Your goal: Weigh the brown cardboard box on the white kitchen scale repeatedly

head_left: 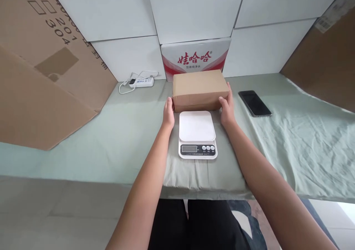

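A: Centre of view — plain brown cardboard box (200,90), closed, oblong, long side facing the camera. Unprinted top, a faint crease along the lower front edge, corners square.

B: Position — on the pale green cloth (83,139), just behind the white kitchen scale (197,133) and just in front of a white carton with red lettering (195,56). Not on the scale's platform.

A: Left hand (168,114) — flat against the box's left end, fingers extended upward, palm pressing inward.

B: Right hand (227,107) — mirrored on the right end, fingers wrapped round the far corner. Box clasped between both palms; whether lifted clear of the cloth, cannot tell.

A: Scale — platform bare, dark display and three round buttons along the near edge.

B: Surroundings — black phone (254,103) lying face up to the right of the box, well apart from it; white power strip (141,82) with coiled cable to the left, near the wall. Large flattened brown cartons (41,68) leaning at both sides.
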### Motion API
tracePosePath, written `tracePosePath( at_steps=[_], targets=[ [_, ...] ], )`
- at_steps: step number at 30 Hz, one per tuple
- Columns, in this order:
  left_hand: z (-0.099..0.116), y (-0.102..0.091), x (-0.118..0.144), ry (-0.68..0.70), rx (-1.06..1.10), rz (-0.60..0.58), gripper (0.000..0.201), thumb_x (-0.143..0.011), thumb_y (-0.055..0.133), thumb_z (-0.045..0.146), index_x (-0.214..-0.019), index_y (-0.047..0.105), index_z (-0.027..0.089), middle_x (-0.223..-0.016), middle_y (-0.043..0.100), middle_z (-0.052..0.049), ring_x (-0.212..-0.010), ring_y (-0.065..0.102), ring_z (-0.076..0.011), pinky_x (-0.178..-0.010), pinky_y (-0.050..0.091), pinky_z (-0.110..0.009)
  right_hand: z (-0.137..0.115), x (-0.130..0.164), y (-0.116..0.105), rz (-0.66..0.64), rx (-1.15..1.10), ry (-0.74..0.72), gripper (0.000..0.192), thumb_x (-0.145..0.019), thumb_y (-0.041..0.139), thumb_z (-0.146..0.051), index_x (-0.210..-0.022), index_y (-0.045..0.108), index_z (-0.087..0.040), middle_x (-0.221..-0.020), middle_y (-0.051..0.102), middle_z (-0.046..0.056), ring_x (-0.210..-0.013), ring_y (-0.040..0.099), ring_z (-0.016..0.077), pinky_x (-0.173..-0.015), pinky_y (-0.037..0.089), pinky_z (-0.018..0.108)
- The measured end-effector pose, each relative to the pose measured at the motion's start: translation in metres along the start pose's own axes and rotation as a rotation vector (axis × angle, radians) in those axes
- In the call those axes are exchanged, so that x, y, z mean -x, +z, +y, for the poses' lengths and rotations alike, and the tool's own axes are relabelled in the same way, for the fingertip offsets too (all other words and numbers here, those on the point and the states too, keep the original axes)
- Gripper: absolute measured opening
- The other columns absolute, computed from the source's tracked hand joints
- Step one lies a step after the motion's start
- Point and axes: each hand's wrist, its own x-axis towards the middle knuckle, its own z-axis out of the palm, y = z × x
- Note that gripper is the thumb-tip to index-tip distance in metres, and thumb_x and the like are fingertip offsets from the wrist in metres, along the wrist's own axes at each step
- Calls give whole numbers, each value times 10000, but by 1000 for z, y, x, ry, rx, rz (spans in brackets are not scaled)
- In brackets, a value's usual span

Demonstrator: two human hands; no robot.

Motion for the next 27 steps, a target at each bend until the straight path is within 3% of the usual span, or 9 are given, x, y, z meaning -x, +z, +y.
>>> tracePosePath(
  at_steps=[13, 21, 27],
  targets=[
    [-10, -3, -1, 26, -61, 2, 890, -939, 556, 1019, -1393, 775, 285, -1611, 768, -128, -1634, 628, -391, -1397, 478, -526, -5, 1, 2, 36, -6, 36, 845, -839, 687, -547, -1645, 601, -307, -1814, 610, 35, -1804, 393, 362, -1565, 186, 594],
    [-14, -3, -1, 52, -75, 3, 852, -973, 529, 996, -1345, 791, 276, -1512, 810, -143, -1546, 698, -379, -1313, 547, -503, -1, 1, 0, 21, 22, 26, 849, -867, 671, -588, -1665, 592, -310, -1795, 617, 63, -1813, 378, 368, -1561, 184, 608],
    [-16, -3, -1, 47, -56, 26, 906, -950, 538, 1015, -1404, 781, 269, -1562, 795, -148, -1572, 681, -391, -1331, 535, -513, -7, 3, 3, 39, 5, 72, 881, -823, 688, -576, -1641, 589, -264, -1830, 577, 84, -1832, 352, 358, -1562, 212, 577]
  ],
)
